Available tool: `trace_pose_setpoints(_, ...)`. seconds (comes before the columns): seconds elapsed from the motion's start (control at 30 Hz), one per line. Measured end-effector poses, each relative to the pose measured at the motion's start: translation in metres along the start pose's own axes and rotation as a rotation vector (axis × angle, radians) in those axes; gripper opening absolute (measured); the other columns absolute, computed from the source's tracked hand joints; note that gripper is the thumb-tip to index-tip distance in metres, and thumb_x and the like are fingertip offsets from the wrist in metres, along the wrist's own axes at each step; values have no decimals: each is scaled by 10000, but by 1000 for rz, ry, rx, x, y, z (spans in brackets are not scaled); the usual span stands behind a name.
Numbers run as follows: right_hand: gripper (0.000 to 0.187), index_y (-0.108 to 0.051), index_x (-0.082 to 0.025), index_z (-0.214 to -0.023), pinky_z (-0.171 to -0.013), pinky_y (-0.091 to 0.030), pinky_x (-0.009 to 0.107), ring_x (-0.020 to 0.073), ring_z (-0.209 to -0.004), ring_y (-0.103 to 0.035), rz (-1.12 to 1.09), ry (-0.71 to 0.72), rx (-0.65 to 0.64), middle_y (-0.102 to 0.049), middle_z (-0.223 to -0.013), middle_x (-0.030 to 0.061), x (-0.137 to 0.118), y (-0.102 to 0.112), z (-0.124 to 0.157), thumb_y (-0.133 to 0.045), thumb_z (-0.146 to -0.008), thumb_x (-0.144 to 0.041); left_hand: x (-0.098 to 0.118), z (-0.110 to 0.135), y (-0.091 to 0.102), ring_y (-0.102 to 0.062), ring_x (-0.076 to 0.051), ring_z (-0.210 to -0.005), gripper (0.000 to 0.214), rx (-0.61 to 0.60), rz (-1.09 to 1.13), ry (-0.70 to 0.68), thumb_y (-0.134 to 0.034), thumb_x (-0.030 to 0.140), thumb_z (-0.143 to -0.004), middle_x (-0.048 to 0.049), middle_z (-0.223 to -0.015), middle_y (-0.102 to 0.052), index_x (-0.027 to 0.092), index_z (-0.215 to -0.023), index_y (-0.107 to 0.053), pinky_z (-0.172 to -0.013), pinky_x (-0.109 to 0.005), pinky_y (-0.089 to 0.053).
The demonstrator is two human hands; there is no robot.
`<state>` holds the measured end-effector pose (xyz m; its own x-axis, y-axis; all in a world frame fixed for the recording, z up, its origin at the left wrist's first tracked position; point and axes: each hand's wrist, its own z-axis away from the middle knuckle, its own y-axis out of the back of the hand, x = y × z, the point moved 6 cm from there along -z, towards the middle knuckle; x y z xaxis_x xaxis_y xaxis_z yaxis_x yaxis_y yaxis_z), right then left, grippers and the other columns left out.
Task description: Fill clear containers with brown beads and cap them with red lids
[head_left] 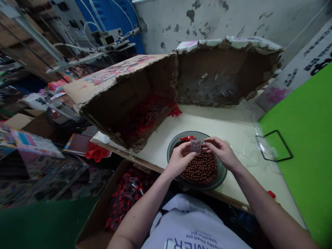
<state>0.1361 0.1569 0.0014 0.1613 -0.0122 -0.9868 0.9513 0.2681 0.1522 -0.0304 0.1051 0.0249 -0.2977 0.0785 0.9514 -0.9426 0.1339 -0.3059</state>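
**Left hand (180, 159) and right hand (220, 152) meet on a clear plastic blister (195, 146) above a bowl (223, 176) of copper-brown beads (199, 169)**

We have both hands together, close above the bowl, each pinching one side of the blister between its fingertips. The blister is small and squarish, with rows of little hollows, and it is held up off the beads. A red plastic piece (187, 138) sits at the far side of the bowl, just behind the left hand's fingers. The dark, greenish bowl stands on a cream worktop (233, 128), heaped with beads.

Beyond it we see two torn cardboard boxes lying open towards us. The left box (111, 114) holds a mass of red pieces (147, 117), and a few spill over its edge onto the worktop. The right box (215, 58) holds a pile of clear plastic pieces (207, 90). Below the worktop's near edge, on our left, a third cardboard box (95, 214) is filled with small red-and-clear packs (127, 193).

To the right, a black-edged clear frame (273, 147) lies on a green board (303, 121). At the bottom of the view is our pale shirt (192, 221), with dark lettering. A machine with white tubes (111, 43) stands at the far left, in front of a wall with peeling paint (207, 17).
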Motion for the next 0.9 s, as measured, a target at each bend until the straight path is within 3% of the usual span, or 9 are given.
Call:
trace_pose_setpoints(0.13,240,-670,-214,-972,-821,-519,390,219,-853,-681,376,51,-3,-730,-932,50,26,4,-9,-598,-813,-379,25,4,-8,-646,-208,-1025,387,-38,-46,-108,-672,225,-778,-111,-1104,-690,138,-1148,-604,-953,-339,-480)
trace_pose_setpoints(0.23,226,-673,-222,-981,-827,-513,366,217,-896,-678,464,83,-38,-733,-950,41,34,0,-12,-549,-837,-342,37,4,-12,-649,-196,-1009,363,-45,-57,-154,-654,223,-792,-103,-1095,-694,141,-1142,-605,-927,-312,-488)
trace_pose_setpoints(0.4,238,-684,-212,-980,-789,-502,317,218,-880,-682,658,59,4,-740,-940,54,38,-3,-24,-535,-828,-319,39,3,-13,-650,-207,-992,397,-46,-15,-128,-694,253,-755,-108,-1058,-700,127,-1121,-603,-916,-319,-490)
trace_pose_setpoints(0.6,233,-701,-211,-950,-719,-489,302,249,-841,-678,728,5,-38,-744,-895,83,56,-35,-46,-615,-764,-320,31,4,-10,-646,-219,-980,436,-23,14,-87,-707,300,-742,-118,-1053,-689,124,-1125,-598,-913,-339,-485)
trace_pose_setpoints(0.73,226,-697,-220,-930,-718,-476,301,254,-845,-673,731,-28,-33,-739,-855,78,64,-45,-55,-659,-734,-326,27,6,4,-640,-205,-956,411,28,-11,-75,-716,304,-732,-108,-1031,-687,125,-1085,-604,-910,-328,-476)
trace_pose_setpoints(0.9,230,-684,-197,-923,-766,-488,333,230,-839,-668,631,-11,-86,-731,-881,60,60,-33,-50,-624,-777,-365,13,14,40,-626,-170,-893,258,146,-81,-59,-657,328,-795,-62,-964,-680,144,-971,-615,-857,-289,-475)
